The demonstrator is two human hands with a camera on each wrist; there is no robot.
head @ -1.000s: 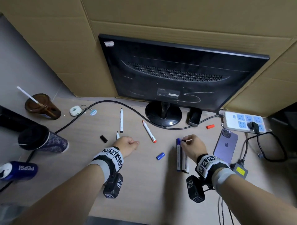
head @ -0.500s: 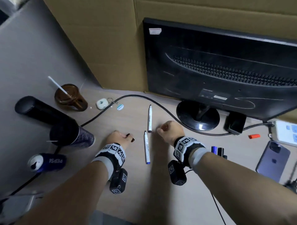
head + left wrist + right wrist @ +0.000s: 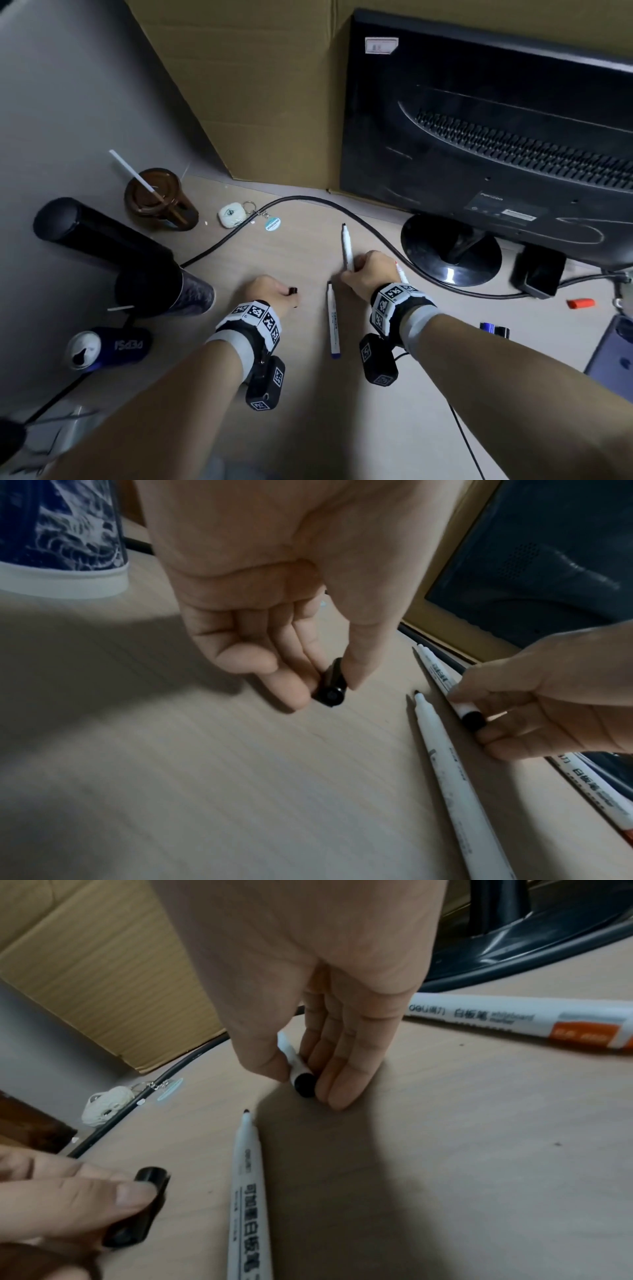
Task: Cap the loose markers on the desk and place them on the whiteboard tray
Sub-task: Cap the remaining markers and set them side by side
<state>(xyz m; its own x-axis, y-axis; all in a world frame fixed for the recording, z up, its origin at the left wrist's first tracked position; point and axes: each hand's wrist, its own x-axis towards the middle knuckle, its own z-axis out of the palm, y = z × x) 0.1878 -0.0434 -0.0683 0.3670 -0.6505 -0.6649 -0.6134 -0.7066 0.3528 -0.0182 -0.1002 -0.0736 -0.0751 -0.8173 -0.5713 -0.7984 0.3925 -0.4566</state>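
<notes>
My left hand (image 3: 274,294) pinches a small black marker cap (image 3: 330,687) between thumb and fingers, just above the desk. My right hand (image 3: 363,274) pinches the black rear end of an uncapped white marker (image 3: 347,248) that points away from me; the pinch shows in the right wrist view (image 3: 301,1080). A second uncapped white marker (image 3: 333,325) with a blue rear end lies on the desk between my hands. A red-labelled white marker (image 3: 534,1023) lies to the right of my right hand. A red cap (image 3: 580,303) lies far right. No whiteboard tray is in view.
A black monitor (image 3: 496,137) on a round stand (image 3: 448,253) and a black cable (image 3: 308,202) fill the back right. At left stand a brown cup (image 3: 157,200), a dark tumbler (image 3: 161,291) and a Pepsi can (image 3: 109,346). A phone (image 3: 613,349) lies far right.
My right hand moved left from the capped markers and took hold of the far white marker's end. My left hand picked up the black cap. The head view swung left and closer.
</notes>
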